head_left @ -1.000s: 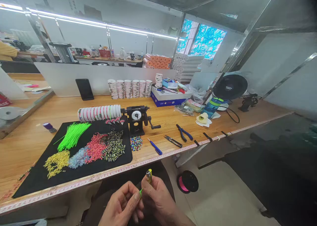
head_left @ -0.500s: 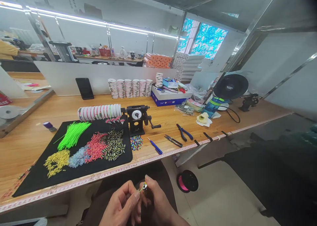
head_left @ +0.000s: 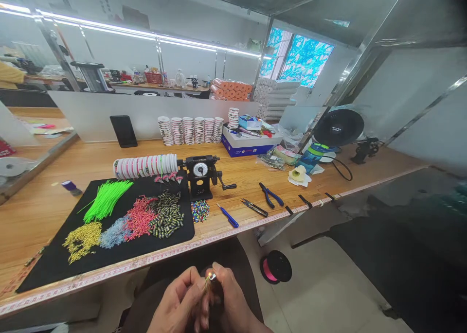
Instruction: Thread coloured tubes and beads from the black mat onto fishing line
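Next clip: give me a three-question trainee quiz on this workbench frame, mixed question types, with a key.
1. True or false: the left hand and right hand meet below the bench edge, in front of the black mat.
2. Which pile on the mat lies farthest from the winding machine? A) neon green tubes B) yellow pieces C) dark pieces
3. Fill in: the spool on the floor carries ____ line.

Key
1. True; a lighter with a small flame shows at the right fingertips, against a thin green piece pinched by the left.
2. B
3. Pink
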The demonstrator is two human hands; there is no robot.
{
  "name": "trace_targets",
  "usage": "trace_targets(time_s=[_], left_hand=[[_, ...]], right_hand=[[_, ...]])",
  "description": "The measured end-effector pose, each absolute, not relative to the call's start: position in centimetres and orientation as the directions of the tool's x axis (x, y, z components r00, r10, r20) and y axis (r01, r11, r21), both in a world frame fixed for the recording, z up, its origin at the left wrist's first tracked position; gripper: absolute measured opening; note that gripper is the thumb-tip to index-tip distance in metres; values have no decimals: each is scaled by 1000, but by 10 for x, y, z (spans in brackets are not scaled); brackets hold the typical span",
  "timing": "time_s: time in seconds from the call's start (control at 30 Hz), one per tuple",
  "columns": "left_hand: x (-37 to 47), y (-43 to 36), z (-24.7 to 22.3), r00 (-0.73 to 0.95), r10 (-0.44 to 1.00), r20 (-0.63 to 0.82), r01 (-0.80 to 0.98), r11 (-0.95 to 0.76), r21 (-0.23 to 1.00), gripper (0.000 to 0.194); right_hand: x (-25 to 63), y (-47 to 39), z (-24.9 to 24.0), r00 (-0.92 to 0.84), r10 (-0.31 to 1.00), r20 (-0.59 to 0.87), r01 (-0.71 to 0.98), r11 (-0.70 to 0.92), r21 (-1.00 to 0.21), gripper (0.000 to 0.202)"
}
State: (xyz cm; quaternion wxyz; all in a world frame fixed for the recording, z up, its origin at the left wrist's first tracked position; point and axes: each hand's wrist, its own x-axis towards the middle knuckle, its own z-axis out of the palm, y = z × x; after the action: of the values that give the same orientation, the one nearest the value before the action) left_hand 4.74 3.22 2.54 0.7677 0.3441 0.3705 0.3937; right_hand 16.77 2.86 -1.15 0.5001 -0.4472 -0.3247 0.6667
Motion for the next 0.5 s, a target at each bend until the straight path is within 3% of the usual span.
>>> trace_targets(time_s=[0.5], left_hand=[[46,32,26,439,853,-283,-319,442,838,50]], right_hand=[[171,25,-19,-63,949,-310,-384,-309,-870,56]])
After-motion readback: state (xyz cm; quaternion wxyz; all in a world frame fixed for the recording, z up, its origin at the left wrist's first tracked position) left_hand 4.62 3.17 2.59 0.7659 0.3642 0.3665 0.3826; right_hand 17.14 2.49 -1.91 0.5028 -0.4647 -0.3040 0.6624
